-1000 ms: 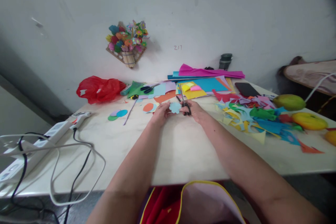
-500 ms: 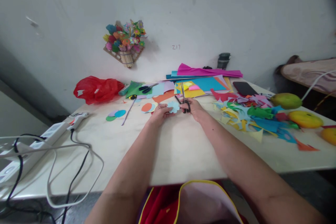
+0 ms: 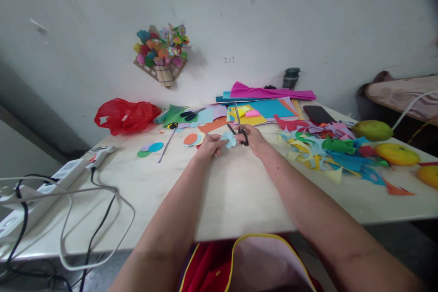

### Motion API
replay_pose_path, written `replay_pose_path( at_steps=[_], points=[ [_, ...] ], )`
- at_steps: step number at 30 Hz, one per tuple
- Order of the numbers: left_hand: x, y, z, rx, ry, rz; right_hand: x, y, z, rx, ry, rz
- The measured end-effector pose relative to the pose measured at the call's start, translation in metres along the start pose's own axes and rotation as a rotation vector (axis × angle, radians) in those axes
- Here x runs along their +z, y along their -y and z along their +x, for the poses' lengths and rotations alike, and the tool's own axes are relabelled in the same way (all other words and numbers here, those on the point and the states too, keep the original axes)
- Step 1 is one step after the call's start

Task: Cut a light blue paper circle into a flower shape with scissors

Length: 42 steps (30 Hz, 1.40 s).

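Observation:
Between my hands is a light blue paper flower with rounded petals. My left hand pinches it by its left side. In my right hand I hold black-handled scissors, their blades pointing up and away from me. The right fingers are also very close to the flower's right edge; whether they touch it I cannot make out. Just left of my left hand lie overlapping paper circles, an orange circle among them. Farther left are blue, purple and green circles, the blue circle on top.
Coloured paper scraps cover the right side, beside a phone and mangoes. Paper sheets and second scissors lie at the back. A red plastic bag and a power strip with cables are left.
The paper flower has turned and shifted slightly right, showing more of its petals. My left fingers have changed their hold on it. The scissors stay in my right hand, tilted a little differently.

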State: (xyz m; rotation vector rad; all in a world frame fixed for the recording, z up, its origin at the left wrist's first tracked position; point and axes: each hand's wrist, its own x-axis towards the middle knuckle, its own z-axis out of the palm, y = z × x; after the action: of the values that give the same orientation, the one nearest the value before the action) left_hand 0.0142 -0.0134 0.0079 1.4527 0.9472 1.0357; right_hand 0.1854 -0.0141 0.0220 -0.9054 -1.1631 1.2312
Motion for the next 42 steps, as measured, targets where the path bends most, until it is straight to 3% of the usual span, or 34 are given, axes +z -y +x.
replay_pose_path(
  at_steps=[9,14,21,25,35,42],
  points=[
    [0.004,0.004,0.008,0.159,-0.167,-0.009,-0.007,-0.008,0.006,-0.043,0.014,0.01],
    [0.002,0.01,0.012,0.251,-0.186,0.086,-0.006,-0.003,0.003,-0.037,0.012,0.05],
    [0.002,0.007,0.009,0.311,-0.182,0.116,-0.006,-0.001,0.005,-0.065,-0.14,0.097],
    [0.002,0.005,0.007,0.268,-0.155,0.074,-0.008,-0.004,0.009,-0.016,-0.19,0.092],
    [0.006,-0.002,0.0,0.144,-0.08,0.02,-0.007,-0.007,0.009,0.007,-0.118,0.023],
    [0.003,-0.002,0.005,0.033,-0.041,-0.43,-0.006,-0.008,0.01,-0.026,-0.111,0.024]
  ],
)
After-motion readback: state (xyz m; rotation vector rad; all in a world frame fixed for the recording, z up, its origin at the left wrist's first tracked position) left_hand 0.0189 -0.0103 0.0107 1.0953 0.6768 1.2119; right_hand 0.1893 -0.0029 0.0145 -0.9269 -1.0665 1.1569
